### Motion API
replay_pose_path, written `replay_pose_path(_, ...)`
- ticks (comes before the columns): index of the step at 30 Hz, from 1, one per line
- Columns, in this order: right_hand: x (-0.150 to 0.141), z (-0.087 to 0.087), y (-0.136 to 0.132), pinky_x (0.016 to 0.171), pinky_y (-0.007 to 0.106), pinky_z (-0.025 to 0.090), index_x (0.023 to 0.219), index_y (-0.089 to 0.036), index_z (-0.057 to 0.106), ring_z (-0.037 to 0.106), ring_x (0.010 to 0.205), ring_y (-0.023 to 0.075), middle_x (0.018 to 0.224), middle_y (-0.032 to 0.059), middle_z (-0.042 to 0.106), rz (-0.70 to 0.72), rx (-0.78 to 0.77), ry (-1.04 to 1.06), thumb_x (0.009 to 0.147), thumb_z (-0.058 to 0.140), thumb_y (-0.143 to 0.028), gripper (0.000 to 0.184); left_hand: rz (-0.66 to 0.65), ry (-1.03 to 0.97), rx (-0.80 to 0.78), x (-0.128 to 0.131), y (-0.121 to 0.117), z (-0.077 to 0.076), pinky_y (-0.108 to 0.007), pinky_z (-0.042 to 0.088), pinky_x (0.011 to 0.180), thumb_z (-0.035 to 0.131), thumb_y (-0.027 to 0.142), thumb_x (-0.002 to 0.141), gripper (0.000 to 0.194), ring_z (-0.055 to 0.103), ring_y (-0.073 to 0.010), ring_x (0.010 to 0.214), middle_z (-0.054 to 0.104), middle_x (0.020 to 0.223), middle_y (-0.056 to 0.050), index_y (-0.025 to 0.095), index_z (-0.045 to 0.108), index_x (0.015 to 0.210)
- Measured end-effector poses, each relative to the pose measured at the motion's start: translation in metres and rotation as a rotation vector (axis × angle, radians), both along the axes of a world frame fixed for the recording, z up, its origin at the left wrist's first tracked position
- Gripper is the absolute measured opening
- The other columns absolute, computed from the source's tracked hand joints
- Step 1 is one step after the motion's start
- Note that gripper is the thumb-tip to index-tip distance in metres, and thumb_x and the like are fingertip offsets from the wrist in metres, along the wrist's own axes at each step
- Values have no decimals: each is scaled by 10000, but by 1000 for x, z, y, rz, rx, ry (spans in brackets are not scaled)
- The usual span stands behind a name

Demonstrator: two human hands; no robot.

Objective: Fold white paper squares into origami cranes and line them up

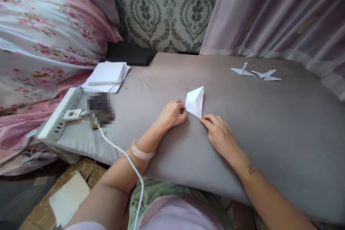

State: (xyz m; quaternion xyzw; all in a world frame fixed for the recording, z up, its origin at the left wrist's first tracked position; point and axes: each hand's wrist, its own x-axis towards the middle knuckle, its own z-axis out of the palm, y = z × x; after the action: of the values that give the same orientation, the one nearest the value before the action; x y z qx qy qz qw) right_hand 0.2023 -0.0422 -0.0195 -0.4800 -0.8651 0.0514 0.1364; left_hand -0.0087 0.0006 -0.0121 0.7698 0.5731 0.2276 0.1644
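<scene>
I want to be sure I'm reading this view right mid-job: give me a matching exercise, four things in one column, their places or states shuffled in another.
1. folded paper
2. paper stack
3. power strip
4. bangle

A. beside a black cloth
B. around the left arm
C. touched by left hand and right hand
D. white adapter plugged in

Pairs: 1-C, 2-A, 3-D, 4-B
</scene>
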Motion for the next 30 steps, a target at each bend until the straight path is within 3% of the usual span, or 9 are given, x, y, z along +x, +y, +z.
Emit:
replay_pose_path(2,0,0,-2,818,352,430,1167,-206,643,530,953,227,1113,81,634,-12,0,9,890,351,-30,439,32,14,-21,2,-2,1,-308,493,724,569,269,808,145,608,-202,810,646,903,-71,171,675,817)
replay_pose_path(6,-3,-1,-2,844,346,433,1157,-196,657,534,961,219,1100,76,639,-38,7,16,889,380,-42,415,106,105,-6,12,-6,-2,-352,478,778,597,578,796,420,582,-248,896,620,936,-83,165,612,873)
replay_pose_path(10,-5,1,-2,866,341,432,1140,-184,669,536,965,213,1091,70,641,-62,2,11,878,415,-37,393,165,202,-1,22,-7,-5,-372,456,798,587,708,733,585,559,-272,917,592,975,-102,157,552,926)
replay_pose_path(15,-6,3,-3,853,342,435,1151,-187,667,535,940,213,1077,70,644,-68,13,-1,888,419,-49,386,205,214,-21,26,-5,-6,-375,429,816,621,718,696,606,541,-280,940,574,994,-100,170,508,930)
replay_pose_path(21,-7,3,-4,851,332,435,1149,-186,670,539,946,209,1078,71,645,-78,5,-5,877,427,-32,395,271,88,-160,26,0,-8,-373,402,849,701,661,646,590,516,-274,986,547,1002,-77,187,476,913)
replay_pose_path(30,-7,3,-4,859,328,435,1148,-191,673,547,962,210,1099,56,645,-97,-4,-13,887,444,-50,375,293,-12,-255,20,12,-8,-349,407,825,743,577,630,499,530,-256,971,576,953,-60,190,521,854)
